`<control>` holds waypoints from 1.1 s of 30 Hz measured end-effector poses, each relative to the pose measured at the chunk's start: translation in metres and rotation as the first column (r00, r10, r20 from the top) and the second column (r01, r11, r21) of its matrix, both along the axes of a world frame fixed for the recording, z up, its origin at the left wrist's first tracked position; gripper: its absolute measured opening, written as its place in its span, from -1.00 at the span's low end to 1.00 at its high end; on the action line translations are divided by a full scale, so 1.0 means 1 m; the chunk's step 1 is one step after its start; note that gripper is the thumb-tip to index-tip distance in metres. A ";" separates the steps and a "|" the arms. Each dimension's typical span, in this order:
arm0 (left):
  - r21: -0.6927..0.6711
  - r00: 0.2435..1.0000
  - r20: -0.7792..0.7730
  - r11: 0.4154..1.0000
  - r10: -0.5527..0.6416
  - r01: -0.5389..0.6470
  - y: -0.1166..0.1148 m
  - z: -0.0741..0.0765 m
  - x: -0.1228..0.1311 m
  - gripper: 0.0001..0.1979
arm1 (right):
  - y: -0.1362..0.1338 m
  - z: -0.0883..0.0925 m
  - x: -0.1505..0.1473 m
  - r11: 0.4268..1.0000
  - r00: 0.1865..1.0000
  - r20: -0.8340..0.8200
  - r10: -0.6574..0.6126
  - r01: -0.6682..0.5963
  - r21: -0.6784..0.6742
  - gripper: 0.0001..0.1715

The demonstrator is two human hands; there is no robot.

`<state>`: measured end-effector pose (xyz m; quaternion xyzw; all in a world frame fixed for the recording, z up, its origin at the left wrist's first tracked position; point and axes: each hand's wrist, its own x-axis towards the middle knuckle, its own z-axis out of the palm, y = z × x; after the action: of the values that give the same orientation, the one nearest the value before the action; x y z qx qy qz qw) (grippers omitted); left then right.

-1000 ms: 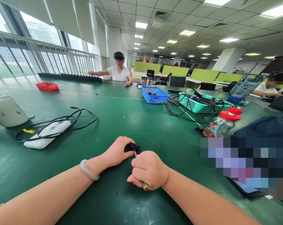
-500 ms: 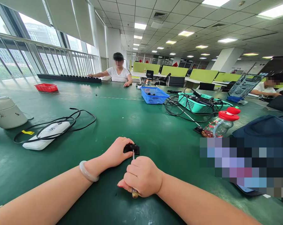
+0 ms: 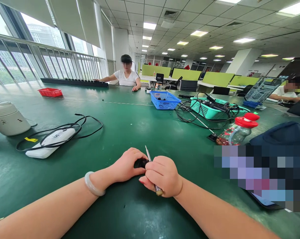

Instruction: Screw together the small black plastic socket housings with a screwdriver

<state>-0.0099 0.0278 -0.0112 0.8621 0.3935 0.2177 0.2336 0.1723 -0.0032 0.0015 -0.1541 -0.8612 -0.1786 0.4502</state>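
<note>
My left hand is closed around a small black part low over the green table; fingers and thumb cover most of it, so I cannot make out its kind. In my right fist is a screwdriver, its metal shaft pointing up and away from me. The butt of its handle shows below the fist. The screwdriver's tip is beyond the black part and apart from it. Both hands are close together, the right fist beside the part's right end.
At left lie a white power bank with a black cable and a white pot. Ahead are a red tray, a blue basket and a green basket of cables. A red-lidded bottle stands right. A person sits opposite.
My right hand has moved up and right, lifting the screwdriver's tip off the black part and tilting the shaft left. My left hand still holds the part, now turned and more covered.
</note>
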 end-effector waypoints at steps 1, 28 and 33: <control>-0.001 1.000 0.001 1.000 -0.007 0.007 0.000 0.000 0.000 -0.76 | 0.000 0.001 0.001 0.998 0.998 -0.052 0.018 -0.021 -0.060 -0.67; -0.212 0.998 -0.005 0.976 0.059 -0.059 -0.002 0.010 0.000 -0.64 | 0.053 -0.008 0.021 0.220 0.353 -0.745 -0.567 -0.806 -0.550 -0.56; -0.122 1.000 -0.002 0.993 0.008 -0.008 0.000 0.007 0.000 -0.68 | 0.055 -0.009 0.022 0.246 0.374 -0.750 -0.545 -0.784 -0.570 -0.56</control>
<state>-0.0100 0.0280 -0.0037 0.8448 0.4098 0.1935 0.2844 0.1946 0.0516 -0.0078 -0.3668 -0.3651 0.5519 0.6538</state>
